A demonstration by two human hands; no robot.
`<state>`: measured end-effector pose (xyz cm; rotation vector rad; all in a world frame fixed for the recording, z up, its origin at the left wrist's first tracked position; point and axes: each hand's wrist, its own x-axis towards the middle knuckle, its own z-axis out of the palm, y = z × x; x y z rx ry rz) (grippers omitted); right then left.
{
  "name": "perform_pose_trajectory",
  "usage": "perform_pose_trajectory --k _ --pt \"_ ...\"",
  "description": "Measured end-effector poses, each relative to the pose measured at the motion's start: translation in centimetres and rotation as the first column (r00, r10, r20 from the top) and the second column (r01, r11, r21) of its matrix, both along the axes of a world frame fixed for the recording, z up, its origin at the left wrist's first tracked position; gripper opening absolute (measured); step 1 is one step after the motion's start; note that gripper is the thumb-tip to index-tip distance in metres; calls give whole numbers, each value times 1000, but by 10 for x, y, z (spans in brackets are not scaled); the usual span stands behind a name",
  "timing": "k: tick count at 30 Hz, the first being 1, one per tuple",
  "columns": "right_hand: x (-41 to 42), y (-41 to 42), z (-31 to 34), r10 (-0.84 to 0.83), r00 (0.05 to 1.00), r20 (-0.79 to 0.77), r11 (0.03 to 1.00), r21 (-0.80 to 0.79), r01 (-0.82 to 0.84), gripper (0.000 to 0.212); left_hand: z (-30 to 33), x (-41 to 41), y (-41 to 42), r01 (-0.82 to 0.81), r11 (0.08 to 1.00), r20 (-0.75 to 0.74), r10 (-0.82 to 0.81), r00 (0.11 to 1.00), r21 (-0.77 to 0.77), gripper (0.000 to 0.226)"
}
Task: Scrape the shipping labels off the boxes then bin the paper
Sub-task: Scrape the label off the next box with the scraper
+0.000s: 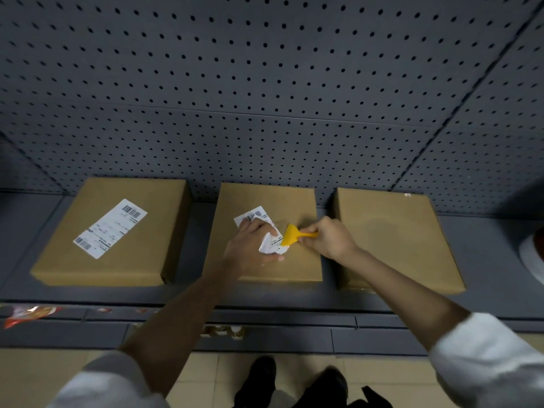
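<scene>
Three brown cardboard boxes lie in a row on a grey shelf. The left box (117, 269) carries a flat white shipping label (109, 228). On the middle box (294, 201), a white label (266, 231) is partly peeled and curled up. My left hand (250, 245) grips the lifted part of that label. My right hand (331, 238) holds a yellow scraper (293, 234), its blade against the label's right edge. The right box (394, 240) shows a bare top with only a tiny white scrap at its far corner.
A grey pegboard wall (265, 83) rises behind the boxes. A white round object (532, 257) sits at the far right edge. A lower shelf holds an orange packet (29, 313). Tiled floor and dark shoes (259, 378) are below.
</scene>
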<state>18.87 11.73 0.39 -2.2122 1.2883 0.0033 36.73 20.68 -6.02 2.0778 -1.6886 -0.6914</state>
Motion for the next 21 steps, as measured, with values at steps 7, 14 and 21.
perform_pose_trajectory --k 7,14,21 --pt "-35 -16 17 1 1000 -29 1000 31 0 24 3 1 3 2 1000 -30 -2 1000 -11 55" --pt "-10 -4 1 -23 999 -31 998 60 24 21 2 1 3 -4 999 -23 3 1000 -32 55" --pt "-10 -4 14 -48 995 83 999 22 46 22 4 0 2 -8 999 17 9 1000 -41 52"
